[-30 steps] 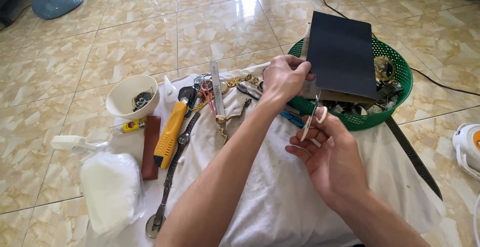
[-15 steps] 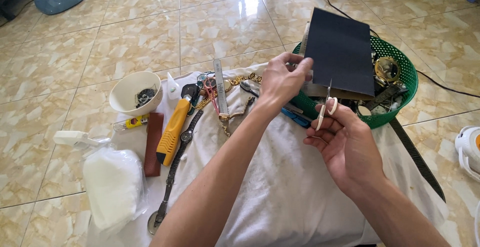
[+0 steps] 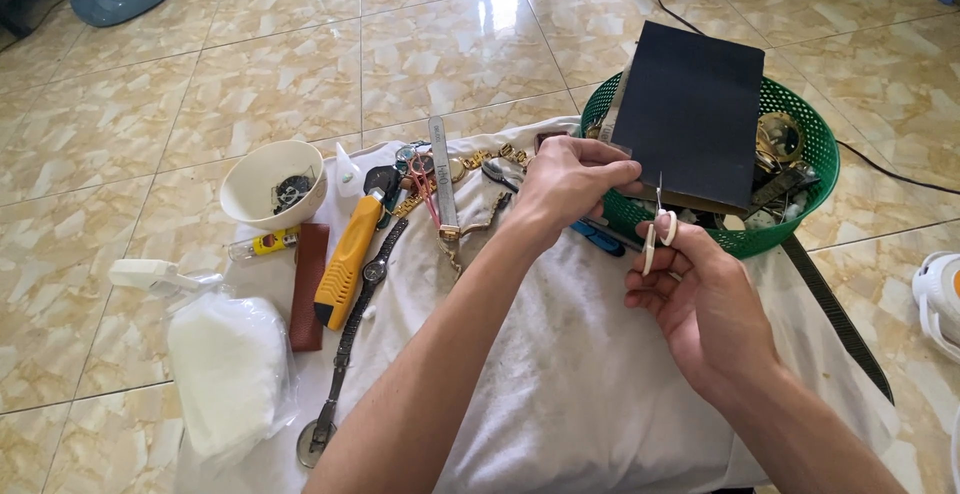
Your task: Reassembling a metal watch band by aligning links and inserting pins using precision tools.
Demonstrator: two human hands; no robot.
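Currently left hand (image 3: 570, 186) fingers pinch the dark sheet (image 3: 690, 114) over the green basket (image 3: 800, 229); right hand (image 3: 700, 294) fingers grip small scissors (image 3: 657, 229).

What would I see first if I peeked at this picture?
First, the two hands in the middle: the left hand grips the lower edge of a dark sheet, and the right hand holds small white-handled scissors just below it. Behind them sits a green basket full of watch parts. To the left, on the white cloth, lies a bright yellow utility knife.
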